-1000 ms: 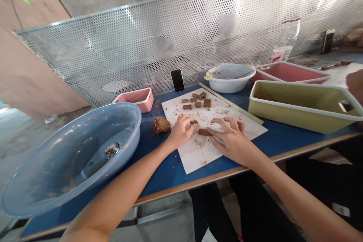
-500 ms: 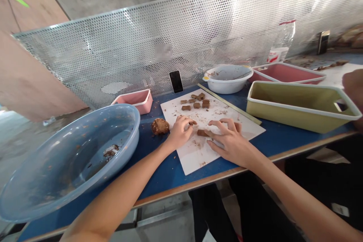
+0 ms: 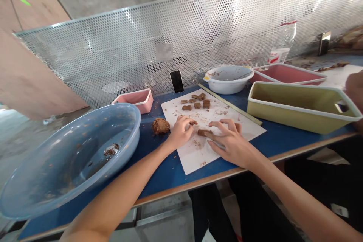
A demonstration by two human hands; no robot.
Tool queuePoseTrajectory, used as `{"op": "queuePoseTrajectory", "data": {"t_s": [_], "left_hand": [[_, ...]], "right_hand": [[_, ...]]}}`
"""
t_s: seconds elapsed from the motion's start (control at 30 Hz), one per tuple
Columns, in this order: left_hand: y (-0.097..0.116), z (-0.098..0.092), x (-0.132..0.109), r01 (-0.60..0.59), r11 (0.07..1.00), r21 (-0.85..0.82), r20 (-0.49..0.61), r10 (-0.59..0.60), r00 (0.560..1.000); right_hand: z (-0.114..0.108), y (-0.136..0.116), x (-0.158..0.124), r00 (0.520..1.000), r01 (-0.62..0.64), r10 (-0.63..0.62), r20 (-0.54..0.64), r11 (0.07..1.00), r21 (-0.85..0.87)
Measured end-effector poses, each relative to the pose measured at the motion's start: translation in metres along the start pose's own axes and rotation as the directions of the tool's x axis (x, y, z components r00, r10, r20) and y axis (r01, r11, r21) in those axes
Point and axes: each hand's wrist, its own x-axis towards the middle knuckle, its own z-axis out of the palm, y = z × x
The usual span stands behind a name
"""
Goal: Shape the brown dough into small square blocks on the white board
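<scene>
On a white sheet (image 3: 187,160) lies a short brown clay-like piece (image 3: 203,132). My right hand (image 3: 232,141) is over the sheet with fingers spread, a fingertip touching the right end of that piece. Another brown block (image 3: 238,127) shows partly behind its fingers. To the left, my left hand (image 3: 181,133) has its fingers curled and pinched on a small brown bit (image 3: 193,122). Several short brown pieces (image 3: 197,105) are grouped at the back of the sheet among crumbs. A rough brown lump (image 3: 160,125) sits on the table beside my left hand.
A large blue basin (image 3: 70,159) stands left, a pink box (image 3: 144,102) behind it. At the back are a phone (image 3: 177,81) and a white bowl (image 3: 228,85). A pale strip (image 3: 232,106) edges the sheet; a green bin (image 3: 300,115) stands right, near another person's hand (image 3: 354,87).
My right fingertips have shifted slightly right along the brown piece, so a little more of it shows. My left hand stays in place.
</scene>
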Motion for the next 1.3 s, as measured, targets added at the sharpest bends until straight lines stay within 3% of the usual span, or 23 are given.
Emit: {"op": "queuePoseTrajectory", "data": {"t_s": [0.2, 0.3, 0.43, 0.57, 0.7, 0.83, 1.0, 1.17, 1.3], "left_hand": [[-0.0002, -0.0004, 0.0003, 0.002, 1.0, 0.02, 0.003, -0.002, 1.0], [-0.0005, -0.0002, 0.0, -0.01, 1.0, 0.012, 0.0, 0.01, 1.0], [-0.0003, -0.0002, -0.0003, -0.004, 1.0, 0.001, -0.005, 0.004, 1.0], [0.0012, -0.0006, -0.0003, -0.002, 1.0, 0.012, 0.0, 0.002, 1.0], [0.0018, -0.0009, 0.0, 0.004, 1.0, 0.016, 0.0, -0.004, 1.0], [0.0004, -0.0007, 0.0001, -0.006, 1.0, 0.013, 0.005, 0.006, 1.0], [-0.0004, -0.0008, -0.0005, 0.001, 1.0, 0.016, -0.006, 0.0, 1.0], [0.0016, -0.0015, -0.0004, -0.01, 1.0, 0.012, 0.002, 0.01, 1.0], [0.002, -0.0014, -0.0005, -0.001, 1.0, 0.019, -0.006, 0.001, 1.0]], "right_hand": [[0.0028, 0.0015, -0.0006, 0.997, -0.041, 0.04, -0.063, 0.999, -0.008], [0.0037, 0.0023, -0.0012, 1.0, 0.017, -0.017, -0.002, 1.0, 0.013], [0.0054, 0.0028, -0.0012, 0.997, -0.055, 0.054, -0.05, 0.998, -0.02], [0.0059, 0.0021, -0.0011, 1.0, -0.006, 0.006, -0.003, 1.0, 0.01], [0.0058, 0.0019, -0.001, 0.996, -0.064, 0.062, -0.061, 0.998, -0.023], [0.005, 0.0009, -0.0006, 1.0, 0.007, -0.007, 0.027, 1.0, 0.001], [0.0042, -0.0015, -0.0001, 0.997, -0.074, 0.075, 0.009, 0.995, -0.065], [0.0036, -0.0019, 0.0002, 0.997, 0.016, -0.014, 0.07, 1.0, -0.021], [0.0062, -0.0003, 0.0002, 0.994, -0.1, 0.101, 0.027, 0.993, -0.062]]}}
